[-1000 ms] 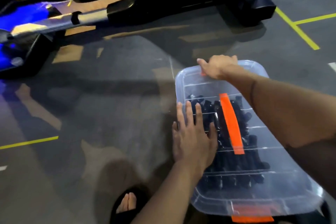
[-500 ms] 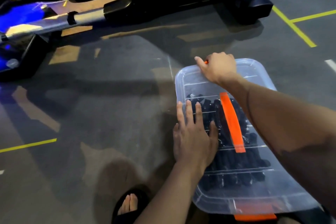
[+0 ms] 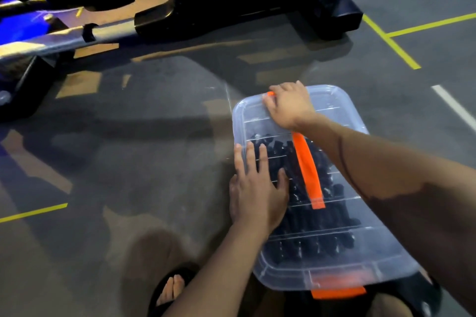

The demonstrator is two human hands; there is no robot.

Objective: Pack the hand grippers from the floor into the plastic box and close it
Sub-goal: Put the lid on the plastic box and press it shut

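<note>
Black hand grippers (image 3: 313, 216) packed inside a clear plastic box (image 3: 342, 262), low and right of middle on the grey floor (image 3: 154, 152). Clear lid (image 3: 332, 100) on top of the box, with an orange handle strip (image 3: 307, 172) down its middle. Orange latch (image 3: 337, 292) at the near end, just under the lid's edge. Another orange latch (image 3: 270, 93) at the far end, only a small bit showing.

Left hand (image 3: 257, 193) flat on the lid near its left edge, fingers straight and a little apart, pressing down. Right hand (image 3: 291, 108) at the far end of the lid, fingers bent down over the far orange latch and touching it; hard to tell how tight the hold.

Foot in a black sandal (image 3: 171, 288) on the floor, just left of the left arm. Big black exercise machine (image 3: 231, 2) with a yellow ring at the far side, well apart from the box. Yellow lines (image 3: 391, 44) and a white line (image 3: 453, 105) painted on the floor.
</note>
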